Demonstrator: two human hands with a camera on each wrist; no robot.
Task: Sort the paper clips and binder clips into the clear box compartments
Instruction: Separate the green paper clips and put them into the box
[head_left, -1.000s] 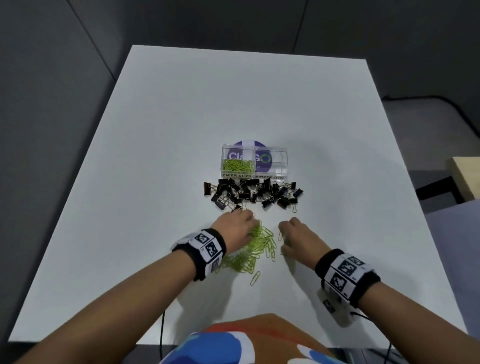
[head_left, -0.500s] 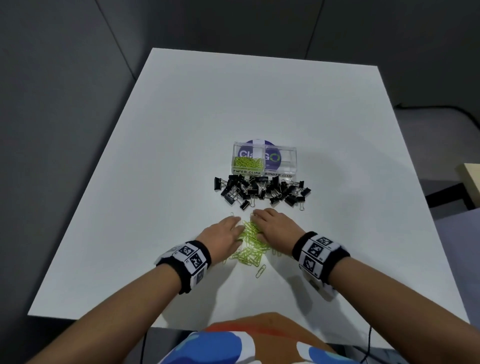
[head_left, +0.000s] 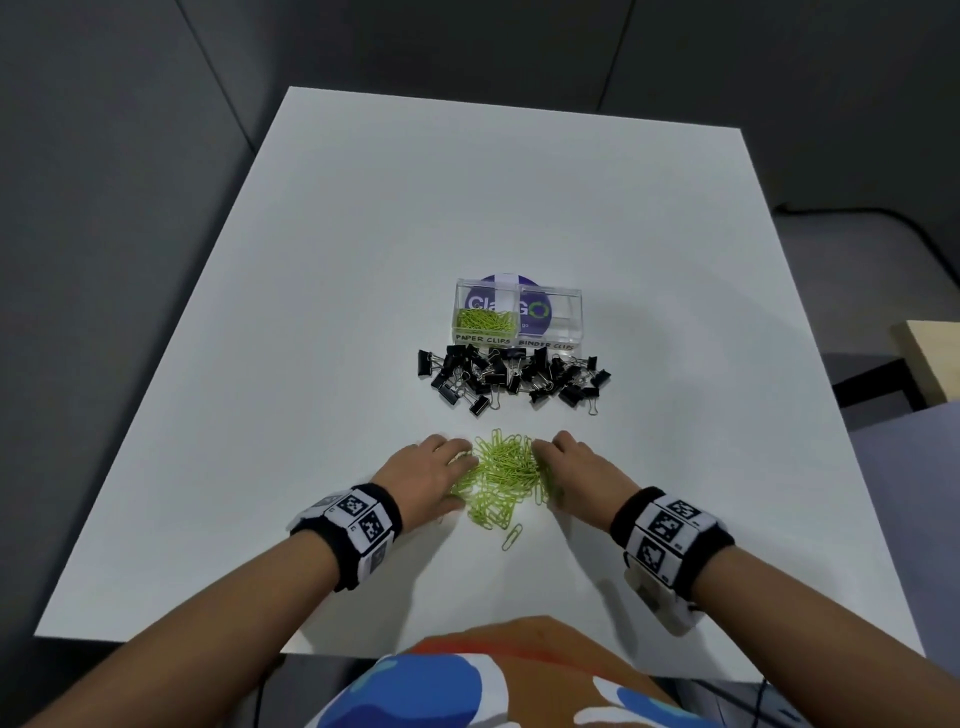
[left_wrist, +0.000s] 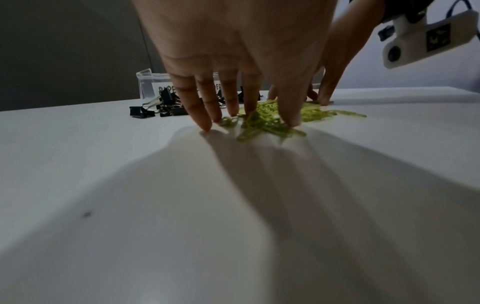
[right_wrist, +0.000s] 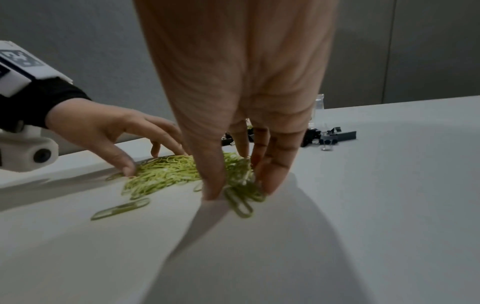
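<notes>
Nearest us, our left hand (head_left: 426, 475) and right hand (head_left: 576, 470) flank the green paper clips (head_left: 501, 475) on the worktop (head_left: 363, 260), fingers (left_wrist: 205, 117) extended, raking, gripping nothing. Beyond, the binder clips (head_left: 511, 376) lie unsorted. Farthest, the clear box (head_left: 519, 312) holds some paper clips; its binder side looks empty. Most remains.

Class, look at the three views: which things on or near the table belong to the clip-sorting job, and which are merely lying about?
Belong to the job:
- green paper clips, between left hand and right hand
- black binder clips
- clear box, some paper clips already in its left compartment

Just lying about:
- wooden furniture edge beside the table
- black cable on the floor
</notes>
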